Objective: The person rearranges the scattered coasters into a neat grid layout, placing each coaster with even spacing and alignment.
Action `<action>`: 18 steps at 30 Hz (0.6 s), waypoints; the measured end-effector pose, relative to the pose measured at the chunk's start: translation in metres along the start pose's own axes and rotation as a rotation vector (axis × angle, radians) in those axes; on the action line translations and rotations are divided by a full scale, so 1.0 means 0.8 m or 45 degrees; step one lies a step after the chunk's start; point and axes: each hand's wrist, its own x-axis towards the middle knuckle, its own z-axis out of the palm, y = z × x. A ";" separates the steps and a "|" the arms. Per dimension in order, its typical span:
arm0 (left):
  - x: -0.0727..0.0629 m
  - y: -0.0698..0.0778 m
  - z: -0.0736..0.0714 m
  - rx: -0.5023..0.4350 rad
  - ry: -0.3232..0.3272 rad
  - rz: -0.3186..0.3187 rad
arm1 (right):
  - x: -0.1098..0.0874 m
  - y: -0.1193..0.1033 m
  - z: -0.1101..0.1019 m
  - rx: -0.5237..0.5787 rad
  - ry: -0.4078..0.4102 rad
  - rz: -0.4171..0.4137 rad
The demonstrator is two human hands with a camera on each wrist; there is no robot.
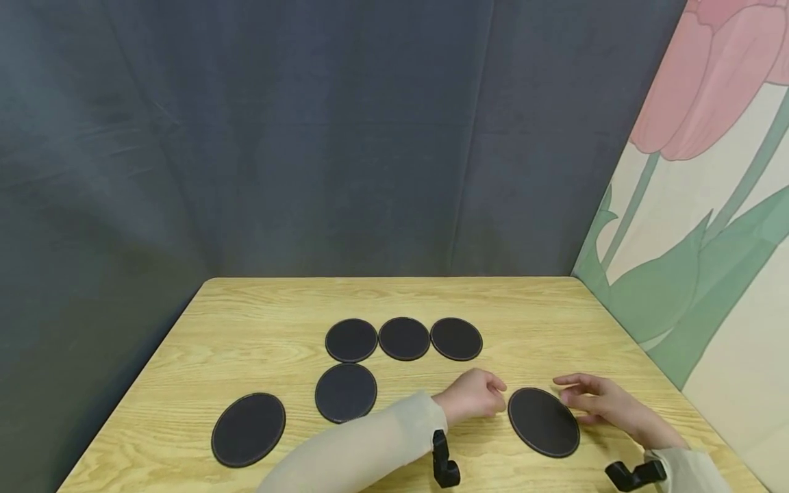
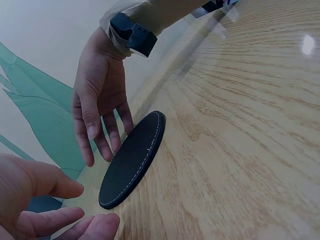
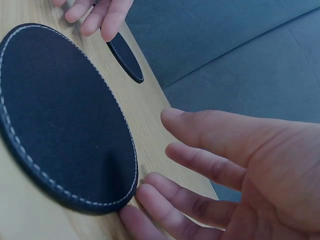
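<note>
A round black coaster (image 1: pixel 544 422) with pale stitching round its rim lies flat on the table between the two hands. My left hand (image 1: pixel 471 396) is just left of it, palm turned toward it, fingers loosely bent and holding nothing. On the other side my right hand (image 1: pixel 607 404) has its fingers relaxed and spread. In the right wrist view, the lower fingertips (image 3: pixel 147 192) of that hand are right at the coaster's edge (image 3: pixel 65 120), with the thumb raised away from it.
Three matching coasters form a row, left (image 1: pixel 351 340), middle (image 1: pixel 404 339) and right (image 1: pixel 457 339). Another coaster (image 1: pixel 346 392) sits below the row's left end; one more coaster (image 1: pixel 249 430) lies apart at left. A dark curtain (image 1: pixel 345 150) hangs behind the wooden table (image 1: pixel 271 301).
</note>
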 end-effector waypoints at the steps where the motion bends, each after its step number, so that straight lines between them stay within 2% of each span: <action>1: 0.000 0.000 0.001 0.010 -0.003 0.000 | -0.001 0.000 0.000 0.000 0.000 0.008; 7: 0.001 0.000 0.007 0.057 -0.016 -0.015 | -0.003 0.002 -0.001 0.003 0.002 0.058; 11: 0.002 0.002 0.012 0.078 -0.009 -0.030 | -0.004 0.005 -0.002 0.064 -0.035 0.062; 18: 0.002 0.003 0.019 0.017 -0.004 -0.039 | -0.005 0.010 -0.003 0.156 -0.091 0.076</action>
